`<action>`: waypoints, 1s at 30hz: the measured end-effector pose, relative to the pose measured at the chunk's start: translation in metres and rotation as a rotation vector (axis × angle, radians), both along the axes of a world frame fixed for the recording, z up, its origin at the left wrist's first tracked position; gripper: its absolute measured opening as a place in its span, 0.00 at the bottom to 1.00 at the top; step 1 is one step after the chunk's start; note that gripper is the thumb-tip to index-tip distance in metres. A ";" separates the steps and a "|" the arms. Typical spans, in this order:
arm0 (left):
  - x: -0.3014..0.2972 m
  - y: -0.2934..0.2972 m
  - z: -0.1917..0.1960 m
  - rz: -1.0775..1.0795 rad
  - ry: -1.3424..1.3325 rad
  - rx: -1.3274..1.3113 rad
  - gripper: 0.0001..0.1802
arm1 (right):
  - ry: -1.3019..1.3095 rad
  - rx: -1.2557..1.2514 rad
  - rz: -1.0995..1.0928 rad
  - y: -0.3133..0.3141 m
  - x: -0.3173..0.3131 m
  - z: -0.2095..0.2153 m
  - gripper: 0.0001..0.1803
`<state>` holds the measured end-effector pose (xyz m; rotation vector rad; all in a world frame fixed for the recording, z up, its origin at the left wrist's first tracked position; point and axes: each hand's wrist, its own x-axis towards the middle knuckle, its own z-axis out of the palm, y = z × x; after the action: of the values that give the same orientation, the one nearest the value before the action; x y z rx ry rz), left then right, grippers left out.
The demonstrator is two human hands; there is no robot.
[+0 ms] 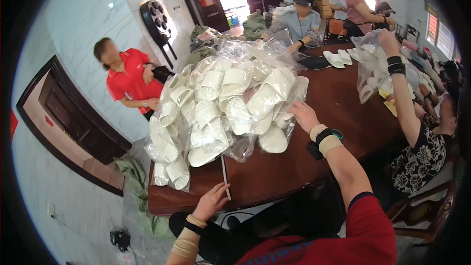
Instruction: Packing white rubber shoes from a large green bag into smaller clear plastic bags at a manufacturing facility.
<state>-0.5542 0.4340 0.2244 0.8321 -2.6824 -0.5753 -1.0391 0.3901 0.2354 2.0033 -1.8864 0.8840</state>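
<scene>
A tall heap of cream slippers (235, 79) in clear plastic bags covers the left part of the brown table. My right hand (305, 117) reaches to the heap's right side, fingers stretched out against or very near a bagged slipper. My left hand (211, 202) is at the table's near edge, fingers apart and holding nothing. Its fingertips lie beside a thin white strip (225, 176) that runs over the edge from under the heap. A few slippers (177, 172) lie low at the heap's left front, near the table's corner.
The brown table (274, 181) curves away to the right. Across it a person in a cap (299, 24) handles plastic. At right, another person's hand (389, 43) lifts a bag of slippers (369, 71). A person in red (132, 76) stands left. Loose slippers (334, 59) lie at the far side.
</scene>
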 end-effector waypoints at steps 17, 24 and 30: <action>-0.117 0.057 -0.071 0.567 0.889 1.439 0.16 | -0.206 0.313 0.522 0.012 0.098 0.028 0.26; -0.089 0.076 -0.069 0.649 0.963 1.469 0.18 | -0.169 0.265 0.163 0.107 0.076 -0.021 0.28; -0.104 0.041 -0.055 0.619 0.826 1.326 0.15 | 0.083 0.280 0.078 0.057 0.060 -0.055 0.40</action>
<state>-0.6582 0.4752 0.1694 1.1949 -0.9817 -1.9625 -0.9791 0.4470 0.1802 2.2475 -1.9903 0.5691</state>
